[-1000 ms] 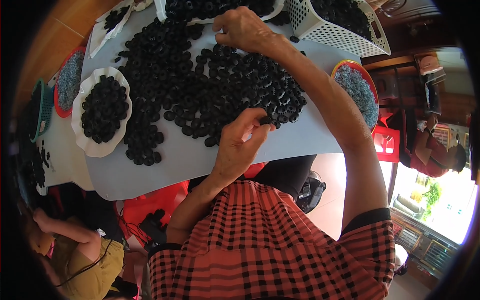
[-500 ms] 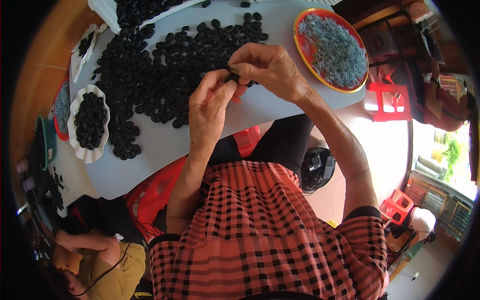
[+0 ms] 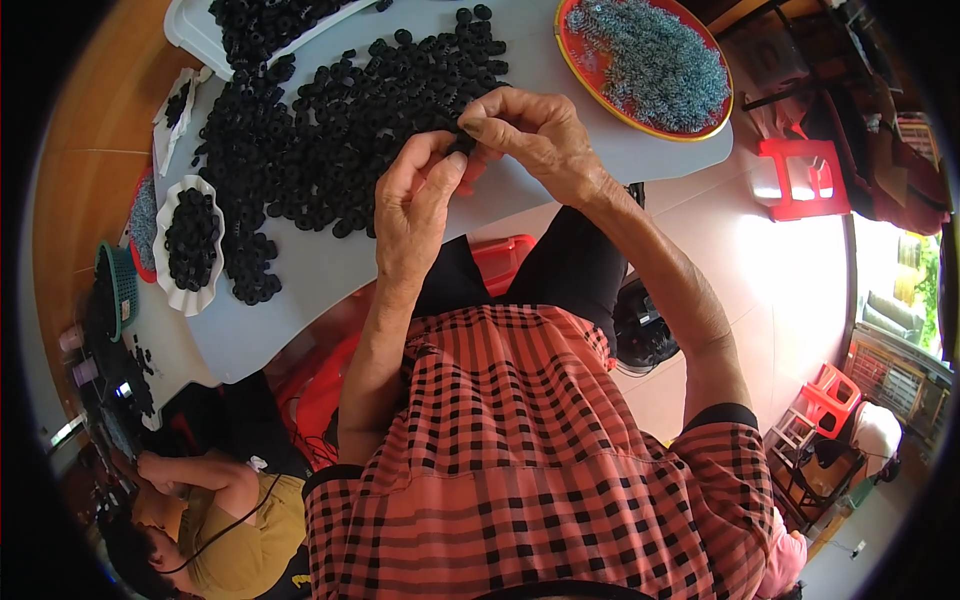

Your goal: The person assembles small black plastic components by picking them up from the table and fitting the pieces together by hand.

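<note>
My left hand (image 3: 412, 205) is over the near edge of the table. Its thumb and fingers pinch a small black round part (image 3: 462, 146), largely covered by the fingertips. My right hand (image 3: 537, 138) meets it from the right, thumb and forefinger pressed together right at the part; whatever lies between them is hidden. Just beyond both hands spreads a big heap of small black ring-shaped parts (image 3: 335, 150). At the far right, a red round tray (image 3: 569, 62) with a yellow rim holds a pile of small silvery metal pieces (image 3: 655, 70).
A white scalloped dish (image 3: 178, 299) of black parts stands on the left, beside a green basket (image 3: 122, 290). A white tray (image 3: 190, 38) is at the back left. Another person in a yellow top (image 3: 240, 540) sits at lower left. Red stools (image 3: 805, 178) stand on the right.
The whole view has shifted slightly, so the table and trays sit differently in it. Both hands stay together at the black part, which is now more covered by the fingers.
</note>
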Demonstrator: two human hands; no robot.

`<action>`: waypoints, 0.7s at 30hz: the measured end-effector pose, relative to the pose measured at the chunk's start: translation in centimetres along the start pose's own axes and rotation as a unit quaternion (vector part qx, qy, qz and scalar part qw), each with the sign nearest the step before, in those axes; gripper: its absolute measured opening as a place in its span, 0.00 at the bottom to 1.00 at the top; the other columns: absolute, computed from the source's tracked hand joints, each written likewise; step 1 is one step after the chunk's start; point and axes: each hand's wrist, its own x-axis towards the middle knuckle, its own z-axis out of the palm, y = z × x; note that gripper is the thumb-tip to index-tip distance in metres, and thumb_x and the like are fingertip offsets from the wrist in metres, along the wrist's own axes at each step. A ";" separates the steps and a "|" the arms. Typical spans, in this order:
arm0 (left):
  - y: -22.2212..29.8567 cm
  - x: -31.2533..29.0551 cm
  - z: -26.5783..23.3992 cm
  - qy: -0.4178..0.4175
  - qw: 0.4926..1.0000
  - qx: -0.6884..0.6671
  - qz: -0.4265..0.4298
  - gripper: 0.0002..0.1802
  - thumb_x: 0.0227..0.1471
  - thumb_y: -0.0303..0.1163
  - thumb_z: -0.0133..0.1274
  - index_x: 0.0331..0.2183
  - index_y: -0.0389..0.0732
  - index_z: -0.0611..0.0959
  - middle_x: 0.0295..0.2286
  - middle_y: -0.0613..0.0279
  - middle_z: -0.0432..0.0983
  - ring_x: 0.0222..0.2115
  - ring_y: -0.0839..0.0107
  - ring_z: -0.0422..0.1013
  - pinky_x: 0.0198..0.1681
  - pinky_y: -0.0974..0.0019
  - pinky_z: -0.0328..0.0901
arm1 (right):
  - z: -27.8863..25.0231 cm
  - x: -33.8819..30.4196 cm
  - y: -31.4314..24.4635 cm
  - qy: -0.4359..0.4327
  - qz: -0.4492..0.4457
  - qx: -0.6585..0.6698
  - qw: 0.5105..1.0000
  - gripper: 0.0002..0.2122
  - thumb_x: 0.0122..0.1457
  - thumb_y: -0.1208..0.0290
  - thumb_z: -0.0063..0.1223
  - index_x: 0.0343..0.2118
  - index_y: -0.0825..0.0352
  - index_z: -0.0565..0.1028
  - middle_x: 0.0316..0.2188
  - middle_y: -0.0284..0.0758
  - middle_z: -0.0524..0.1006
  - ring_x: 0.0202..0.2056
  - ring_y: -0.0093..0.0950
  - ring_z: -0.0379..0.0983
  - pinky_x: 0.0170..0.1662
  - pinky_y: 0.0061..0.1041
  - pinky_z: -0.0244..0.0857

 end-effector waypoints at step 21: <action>0.1 -0.4 0.2 -0.013 0.991 0.126 0.053 0.12 0.57 0.31 0.48 0.40 0.33 0.77 0.27 0.62 0.77 0.28 0.78 0.71 0.33 0.74 0.67 | 0.3 -1.0 1.4 0.007 -0.055 -0.014 0.998 0.08 0.60 0.72 0.53 0.39 0.70 0.76 0.30 0.28 0.76 0.33 0.15 0.71 0.39 0.16 0.68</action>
